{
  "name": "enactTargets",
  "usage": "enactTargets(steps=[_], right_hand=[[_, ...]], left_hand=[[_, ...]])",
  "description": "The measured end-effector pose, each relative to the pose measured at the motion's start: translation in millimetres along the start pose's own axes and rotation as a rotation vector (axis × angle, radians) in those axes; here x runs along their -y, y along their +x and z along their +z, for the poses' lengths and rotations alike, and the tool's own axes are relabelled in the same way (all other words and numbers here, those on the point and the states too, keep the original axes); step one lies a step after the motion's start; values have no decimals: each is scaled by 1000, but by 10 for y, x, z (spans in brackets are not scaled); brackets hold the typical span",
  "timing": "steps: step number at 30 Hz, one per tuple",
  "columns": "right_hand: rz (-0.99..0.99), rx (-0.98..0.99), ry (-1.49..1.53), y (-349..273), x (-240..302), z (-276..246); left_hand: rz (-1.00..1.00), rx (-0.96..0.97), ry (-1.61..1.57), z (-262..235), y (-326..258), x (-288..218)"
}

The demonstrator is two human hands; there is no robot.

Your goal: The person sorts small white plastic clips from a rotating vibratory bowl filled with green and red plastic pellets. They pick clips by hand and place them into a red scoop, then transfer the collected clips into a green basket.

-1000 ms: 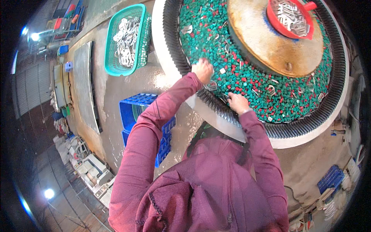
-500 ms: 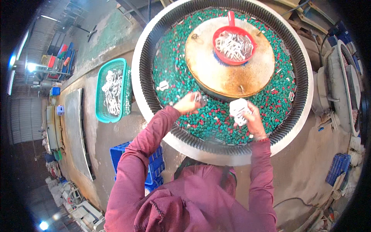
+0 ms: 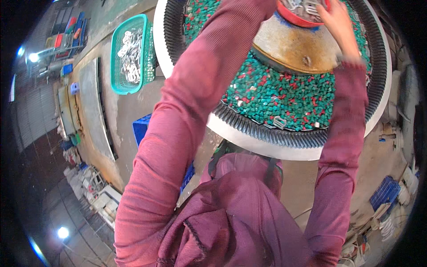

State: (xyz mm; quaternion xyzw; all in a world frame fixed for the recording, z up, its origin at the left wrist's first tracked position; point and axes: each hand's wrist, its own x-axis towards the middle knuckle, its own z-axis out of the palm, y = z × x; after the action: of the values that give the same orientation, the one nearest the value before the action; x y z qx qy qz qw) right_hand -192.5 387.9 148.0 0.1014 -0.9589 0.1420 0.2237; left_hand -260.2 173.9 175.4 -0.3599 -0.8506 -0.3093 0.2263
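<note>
A red pan (image 3: 299, 18) of pale metal buckles (image 3: 307, 6) sits on a round, rust-stained disc (image 3: 284, 44), partly cut off by the top edge. My right hand (image 3: 340, 26) is at the pan's right rim, its thumb stretched over the buckles and apart from the other fingers. Those fingers are partly cut off by the picture's edge, and I see nothing held in them. My left arm (image 3: 191, 84) reaches up across the large round tub (image 3: 267, 144), and its hand is beyond the top edge. Small green and red stones (image 3: 284, 93) fill the tub around the disc.
One buckle (image 3: 279, 122) lies at the tub's ribbed near wall. To the left stands a turquoise basket (image 3: 129, 89) with many buckles. A blue crate (image 3: 141, 127) is partly behind my left arm, and another blue crate (image 3: 385, 192) lies on the floor at right.
Both arms have reached farther forward, from above the stones toward the red pan. The white buckles seen in my right hand no longer show there. The view has shifted, placing the tub higher.
</note>
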Motion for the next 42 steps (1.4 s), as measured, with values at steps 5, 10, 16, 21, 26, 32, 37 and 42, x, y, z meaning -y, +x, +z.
enactTargets(steps=[5,10,16,21,26,32,37,42], right_hand=[[382,988,541,-1640,657,-113],[451,1236,-41,-3259,859,444],[269,1355,-202,-3536,847,864],[186,1411,-2,-3480,961,835],[321,1280,302,-3414,1040,680],[349,1091,581,-3040,1099,514],[278,901,576,-2647,1431,696],[268,1177,415,-2487,2097,716]], left_hand=[[-277,1217,272,-384,-2237,346],[-451,1211,-16,85,-3645,-240],[-688,1230,344,-115,-3291,263],[-524,1558,299,-323,-3530,102],[-166,1369,237,-48,-4303,47],[-234,1306,200,-140,-4006,-32],[-1188,1185,-597,-413,-3422,479],[-441,1006,40,-495,-3208,588]])
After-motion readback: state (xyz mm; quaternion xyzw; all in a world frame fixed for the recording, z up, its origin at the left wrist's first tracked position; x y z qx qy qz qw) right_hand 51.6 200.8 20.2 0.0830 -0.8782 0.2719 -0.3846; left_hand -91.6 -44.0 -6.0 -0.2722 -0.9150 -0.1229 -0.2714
